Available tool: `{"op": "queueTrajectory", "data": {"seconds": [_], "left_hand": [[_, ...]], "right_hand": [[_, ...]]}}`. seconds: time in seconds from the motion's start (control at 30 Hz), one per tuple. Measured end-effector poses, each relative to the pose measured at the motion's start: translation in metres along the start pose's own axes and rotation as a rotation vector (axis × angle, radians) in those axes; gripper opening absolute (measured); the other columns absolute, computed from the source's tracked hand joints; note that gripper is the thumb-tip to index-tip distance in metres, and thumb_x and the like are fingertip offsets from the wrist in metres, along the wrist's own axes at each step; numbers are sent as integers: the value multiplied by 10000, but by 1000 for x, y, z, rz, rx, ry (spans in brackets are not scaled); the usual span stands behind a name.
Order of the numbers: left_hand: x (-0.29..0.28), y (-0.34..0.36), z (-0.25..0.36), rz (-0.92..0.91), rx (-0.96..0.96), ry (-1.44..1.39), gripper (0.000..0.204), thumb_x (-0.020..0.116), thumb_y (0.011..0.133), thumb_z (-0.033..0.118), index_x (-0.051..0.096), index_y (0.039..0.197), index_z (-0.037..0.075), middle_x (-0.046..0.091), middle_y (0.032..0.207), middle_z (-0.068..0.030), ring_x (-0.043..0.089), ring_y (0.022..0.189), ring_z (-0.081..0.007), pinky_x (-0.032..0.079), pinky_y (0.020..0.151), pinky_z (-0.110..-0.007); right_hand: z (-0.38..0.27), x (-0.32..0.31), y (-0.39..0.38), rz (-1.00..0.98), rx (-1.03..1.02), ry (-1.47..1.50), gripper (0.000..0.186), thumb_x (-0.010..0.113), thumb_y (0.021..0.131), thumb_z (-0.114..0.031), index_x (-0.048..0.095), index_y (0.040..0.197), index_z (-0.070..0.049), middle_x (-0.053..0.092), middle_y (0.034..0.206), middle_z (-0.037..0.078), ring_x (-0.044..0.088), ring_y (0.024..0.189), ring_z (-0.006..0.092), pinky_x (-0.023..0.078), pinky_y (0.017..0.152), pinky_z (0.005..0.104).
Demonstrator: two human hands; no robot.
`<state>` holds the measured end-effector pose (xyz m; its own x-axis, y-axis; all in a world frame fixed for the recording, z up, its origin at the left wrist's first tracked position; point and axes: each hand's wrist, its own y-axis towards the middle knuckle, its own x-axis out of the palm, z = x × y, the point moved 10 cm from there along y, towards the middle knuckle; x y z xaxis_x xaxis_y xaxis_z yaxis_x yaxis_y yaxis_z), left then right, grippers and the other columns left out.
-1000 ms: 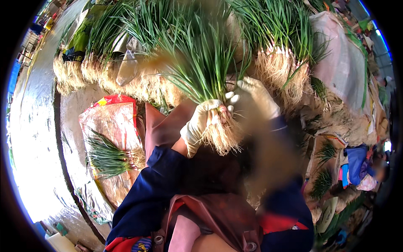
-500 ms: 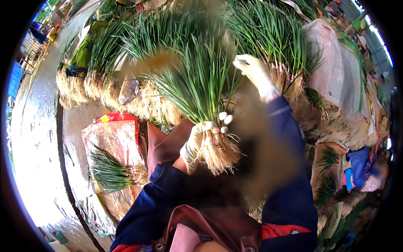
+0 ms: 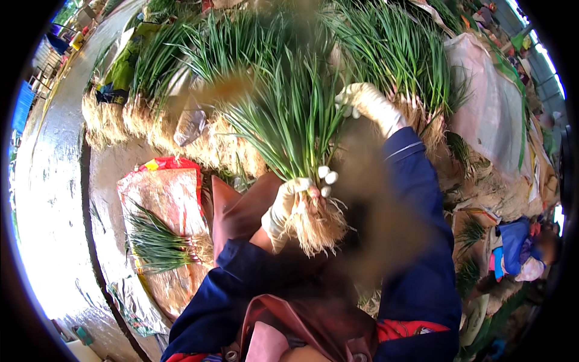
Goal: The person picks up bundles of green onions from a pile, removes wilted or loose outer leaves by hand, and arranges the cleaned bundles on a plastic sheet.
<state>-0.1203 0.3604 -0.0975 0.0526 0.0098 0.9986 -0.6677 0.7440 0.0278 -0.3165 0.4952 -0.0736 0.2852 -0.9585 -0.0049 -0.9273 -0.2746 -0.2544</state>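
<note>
My left hand (image 3: 282,208), in a pale glove, is closed round the lower stems of a bunch of spring onions (image 3: 301,130). The bunch stands upright in front of me, green leaves fanning upward and long straw-coloured roots hanging below the grip. White fingertips show on the right side of the stems. My right hand (image 3: 369,102), also gloved, is at the right edge of the leaves with its fingers curled in. Whatever those fingers may hold cannot be made out. A brown blur covers part of my right forearm.
Rows of spring onions (image 3: 386,54) with their roots lie across the far side. A smaller bunch (image 3: 160,241) rests on a red-edged sack (image 3: 163,187) at left. A pale sack (image 3: 482,102) is at far right, and another person (image 3: 518,250) is at the right edge.
My right hand has moved slightly down and its fingers have curled inward beside the leaves. The bunch in my left hand has shifted a little to the right and down.
</note>
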Motion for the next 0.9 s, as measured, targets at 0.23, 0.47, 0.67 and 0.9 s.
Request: {"op": "queueTrajectory", "data": {"seconds": [0.23,0.47,0.67,0.9], "left_hand": [[6,10,0,-34,39,-53,398,580,775,121,537,1153,5,540,1128,-150,542,836,-225,515,723,-327],[27,-5,23,12,262,-54,610,595,777,128,374,1340,52,536,1021,-94,495,775,-167,517,649,-254],[14,8,6,-13,124,-120,637,575,820,116,290,1379,5,517,943,-58,505,877,-177,541,718,-262],[10,6,9,60,127,-38,559,560,820,108,371,1332,-8,560,1010,-103,571,839,-243,515,746,-344]], "right_hand": [[-20,-53,-52,-105,138,-323,183,638,841,-235,645,853,-53,649,704,57,571,513,123,431,452,216],[-21,-18,-125,82,363,-1045,299,724,774,-313,657,966,-94,639,691,13,540,527,95,458,549,233],[-7,-71,-19,512,387,-1670,423,540,852,-519,656,1026,-150,692,824,-16,632,738,166,489,738,331],[27,-83,-36,293,416,-763,313,547,884,-368,656,957,-84,654,665,11,554,626,91,461,595,261]]}}
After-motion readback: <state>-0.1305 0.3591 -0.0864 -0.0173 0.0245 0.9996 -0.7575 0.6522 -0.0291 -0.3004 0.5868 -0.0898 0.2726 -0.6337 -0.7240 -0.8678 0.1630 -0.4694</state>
